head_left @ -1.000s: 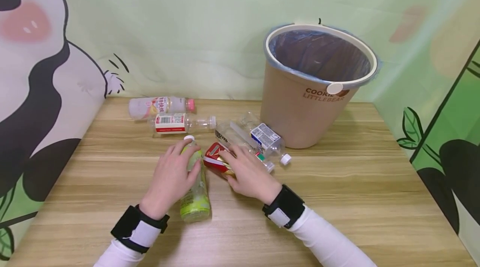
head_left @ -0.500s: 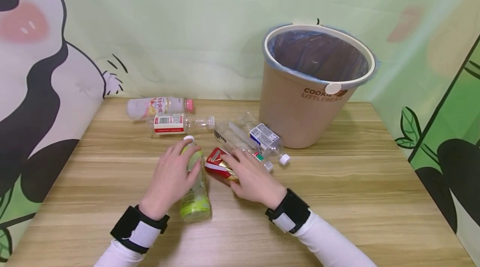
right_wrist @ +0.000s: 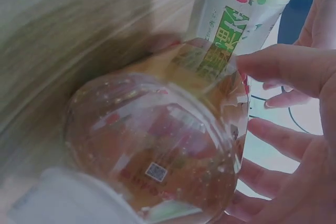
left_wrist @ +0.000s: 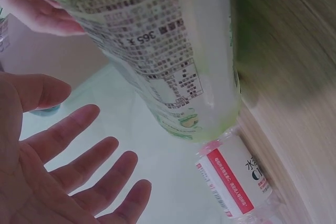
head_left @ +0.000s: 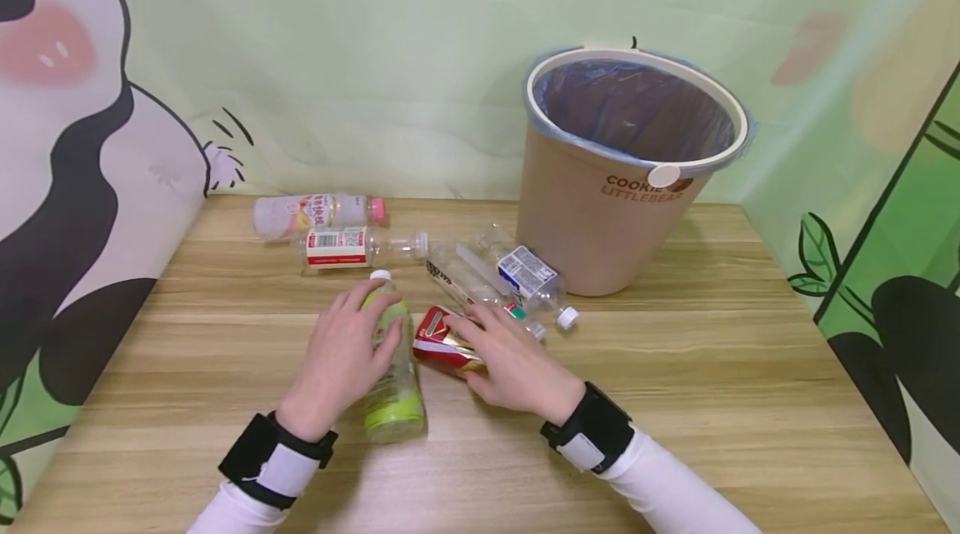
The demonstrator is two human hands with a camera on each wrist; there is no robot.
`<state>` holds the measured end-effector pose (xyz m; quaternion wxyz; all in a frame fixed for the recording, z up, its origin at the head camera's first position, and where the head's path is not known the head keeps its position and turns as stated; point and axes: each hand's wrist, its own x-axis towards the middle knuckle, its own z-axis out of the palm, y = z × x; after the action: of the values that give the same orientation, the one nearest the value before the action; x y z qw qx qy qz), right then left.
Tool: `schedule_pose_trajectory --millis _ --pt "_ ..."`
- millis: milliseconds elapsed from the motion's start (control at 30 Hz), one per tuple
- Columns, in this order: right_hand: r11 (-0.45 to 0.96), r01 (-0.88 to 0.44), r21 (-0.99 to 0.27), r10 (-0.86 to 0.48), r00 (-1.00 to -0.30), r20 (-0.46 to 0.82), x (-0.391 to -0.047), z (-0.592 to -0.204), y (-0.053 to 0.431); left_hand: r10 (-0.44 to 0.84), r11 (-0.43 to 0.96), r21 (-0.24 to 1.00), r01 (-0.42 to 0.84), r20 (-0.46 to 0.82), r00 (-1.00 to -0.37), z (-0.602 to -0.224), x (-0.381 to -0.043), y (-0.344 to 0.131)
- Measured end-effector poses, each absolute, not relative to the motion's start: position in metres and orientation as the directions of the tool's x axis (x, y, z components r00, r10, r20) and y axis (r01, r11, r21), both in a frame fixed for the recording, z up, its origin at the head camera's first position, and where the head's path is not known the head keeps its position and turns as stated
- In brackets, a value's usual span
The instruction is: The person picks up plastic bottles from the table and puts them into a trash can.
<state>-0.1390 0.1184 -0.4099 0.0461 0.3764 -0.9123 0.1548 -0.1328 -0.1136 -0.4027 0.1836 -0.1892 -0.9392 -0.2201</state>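
Note:
On the wooden table a green-labelled drink bottle [head_left: 395,411] lies with its white cap pointing away. My left hand [head_left: 339,359] is over it, and in the left wrist view its loose, spread fingers [left_wrist: 73,132] show apart from the bottle's wall. To the right, a red-and-gold bottle [head_left: 442,346] lies slanted, partly covered by my right hand [head_left: 519,363], which holds it from above. The right wrist view has its clear base [right_wrist: 152,129] up close, with thumb and fingers spanning its side. Beyond that hand lies a clear bottle [head_left: 465,276], its neck end partly hidden.
A beige bin [head_left: 592,226] with a blue liner stands at the back right. Against its foot lies a bottle with a blue-and-white label [head_left: 528,271]. Farther left are a bottle with a red-and-white label [head_left: 336,248] and a pale bottle with a pink cap [head_left: 311,216].
My right hand has drawn the red-and-gold bottle toward me and slightly right, away from the clear bottle. The left hand is almost still, while the green bottle's base has shifted slightly right.

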Motion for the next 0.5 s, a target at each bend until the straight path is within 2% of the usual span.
schedule_pose_trajectory --millis 200,500 --pt "0.660 -0.713 -0.237 -0.672 -0.701 0.238 -0.140 -0.408 0.114 0.272 0.833 0.349 0.429 0.418 -0.867 -0.402 -0.132 -0.113" --pt "0.657 -0.715 -0.237 -0.679 -0.699 0.225 -0.145 -0.411 0.107 0.281 0.830 0.346 0.438 0.420 -0.863 -0.403 -0.131 -0.112"
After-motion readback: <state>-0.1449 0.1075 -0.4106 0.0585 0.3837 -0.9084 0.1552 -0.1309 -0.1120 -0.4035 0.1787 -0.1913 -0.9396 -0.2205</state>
